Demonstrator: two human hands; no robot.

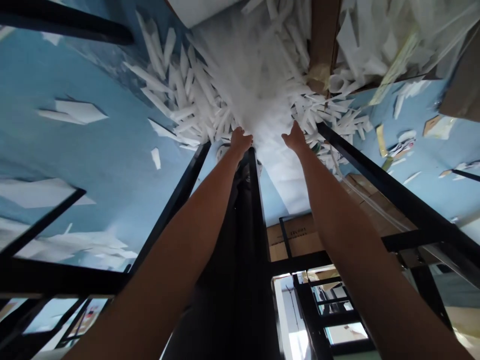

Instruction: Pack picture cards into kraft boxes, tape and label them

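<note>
Both arms reach far forward over a blue floor. Between my hands hangs a cloudy, translucent white plastic sheet [258, 95], blurred in places; I cannot tell if it is a bag. My left hand [241, 140] is closed at the sheet's left edge, thumb pointing inward. On the other side, my right hand [295, 137] grips near the right edge, its thumb also turned inward. The fingertips are small and partly hidden. Piles of white paper-like strips and rolls [187, 92] lie beyond my left hand, with more strips [318, 112] just past my right hand.
Black metal bars [382, 175] run below and beside my arms. Cardboard boxes [296, 232] lie beneath the right arm. A carton edge [324, 40] and a heap of white scraps [378, 45] are at the upper right. Loose white pieces [78, 111] litter the blue floor [120, 150].
</note>
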